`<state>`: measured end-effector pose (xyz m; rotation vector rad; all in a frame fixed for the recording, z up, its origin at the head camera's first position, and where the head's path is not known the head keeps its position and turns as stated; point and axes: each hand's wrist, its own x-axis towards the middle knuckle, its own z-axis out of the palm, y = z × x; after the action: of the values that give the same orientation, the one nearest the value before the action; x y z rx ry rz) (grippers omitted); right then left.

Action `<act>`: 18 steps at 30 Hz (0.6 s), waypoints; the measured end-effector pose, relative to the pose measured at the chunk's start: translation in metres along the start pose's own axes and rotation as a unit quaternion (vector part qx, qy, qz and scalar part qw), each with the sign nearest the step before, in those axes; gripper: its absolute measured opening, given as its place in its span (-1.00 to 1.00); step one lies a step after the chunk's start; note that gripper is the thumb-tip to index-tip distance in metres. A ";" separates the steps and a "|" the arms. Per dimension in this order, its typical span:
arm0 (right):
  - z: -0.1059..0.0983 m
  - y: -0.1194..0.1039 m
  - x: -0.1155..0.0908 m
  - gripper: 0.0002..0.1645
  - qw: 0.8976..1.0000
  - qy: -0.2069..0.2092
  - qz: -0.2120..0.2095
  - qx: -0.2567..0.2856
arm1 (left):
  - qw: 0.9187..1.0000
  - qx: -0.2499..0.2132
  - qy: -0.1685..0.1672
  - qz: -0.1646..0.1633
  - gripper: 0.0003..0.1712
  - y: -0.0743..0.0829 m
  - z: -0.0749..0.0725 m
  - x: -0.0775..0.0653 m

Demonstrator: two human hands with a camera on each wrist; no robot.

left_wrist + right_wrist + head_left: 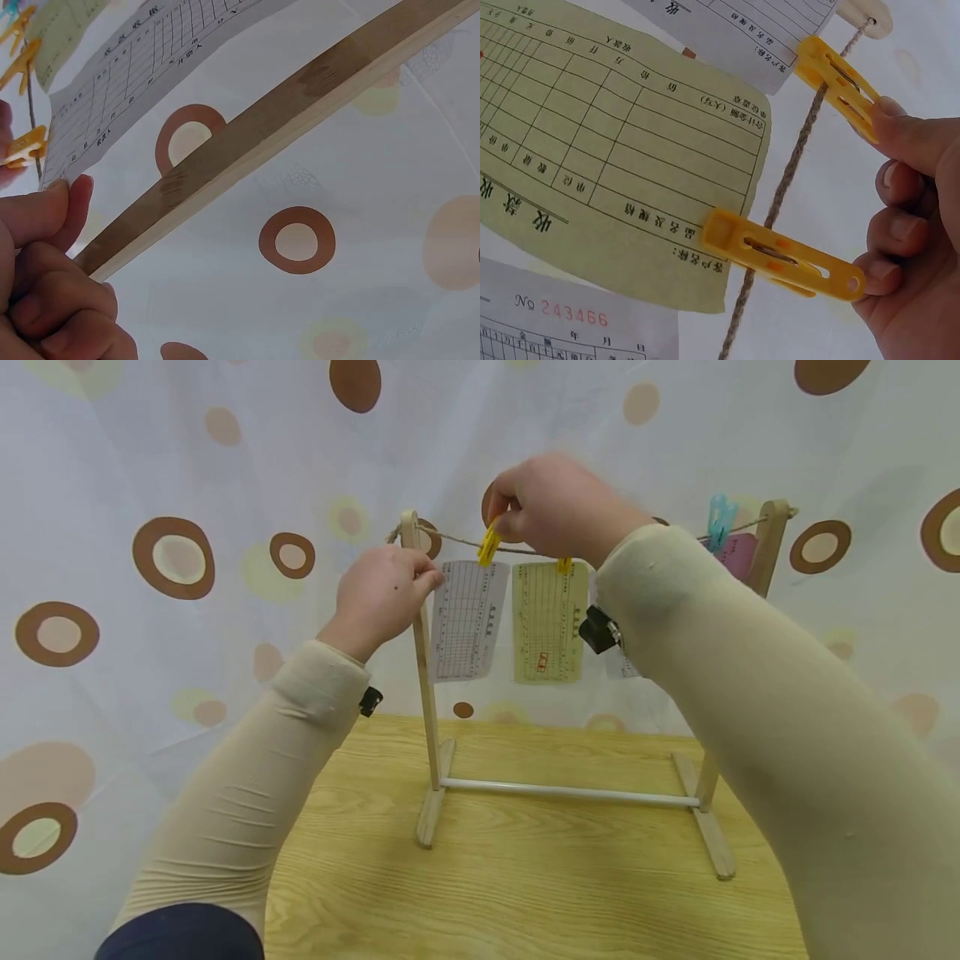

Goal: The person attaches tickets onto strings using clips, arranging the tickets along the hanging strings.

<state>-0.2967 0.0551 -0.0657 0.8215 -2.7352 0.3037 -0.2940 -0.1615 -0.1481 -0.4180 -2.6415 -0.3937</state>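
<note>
A white receipt slip (467,622) hangs below a twine line (795,150) at the left end of a wooden rack. My left hand (384,595) pinches its upper left corner between thumb and index finger, beside the left post (429,718). Above the slip's upper right corner, my right hand (558,506) pinches the tail of a yellow clothespin (488,545); in the right wrist view its jaws are over the twine and the slip's corner. Just right hangs a yellow-green receipt slip (550,627), held by a second yellow clothespin (780,259) close to my right fingers.
Another white slip (577,326) hangs beyond the yellow-green one, partly hidden by my right arm. A blue clothespin (722,522) and a pink slip (737,556) are near the right post (768,547). A white bar (570,791) joins the rack's feet on the wood-grain table (525,885).
</note>
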 end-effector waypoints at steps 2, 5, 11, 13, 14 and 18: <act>0.002 -0.001 0.000 -0.80 1.000 -0.003 -0.005 -0.011 | 1.000 -0.002 -0.004 -0.005 -0.65 0.000 0.000 0.000; 0.005 -0.003 -0.001 -0.79 0.999 -0.003 -0.005 -0.035 | 1.000 -0.009 -0.009 -0.009 -0.65 0.001 -0.001 0.000; 0.007 -0.005 -0.005 -0.67 0.998 -0.017 -0.001 -0.057 | 1.000 -0.024 -0.011 -0.001 -0.65 0.003 0.002 0.000; 0.009 -0.005 -0.007 -0.60 0.998 -0.020 -0.005 -0.063 | 0.999 -0.032 -0.014 -0.001 -0.66 0.003 0.004 -0.001; 0.010 -0.005 -0.008 -0.57 0.998 -0.019 -0.007 -0.066 | 0.999 -0.034 -0.016 -0.001 -0.65 0.004 0.005 -0.001; 0.013 -0.005 -0.011 -0.49 0.996 -0.003 -0.016 -0.086 | 0.999 -0.045 -0.017 -0.005 -0.66 0.005 0.007 -0.001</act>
<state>-0.2878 0.0528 -0.0807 0.8183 -2.7035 0.0578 -0.2940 -0.1548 -0.1534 -0.4443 -2.6677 -0.5152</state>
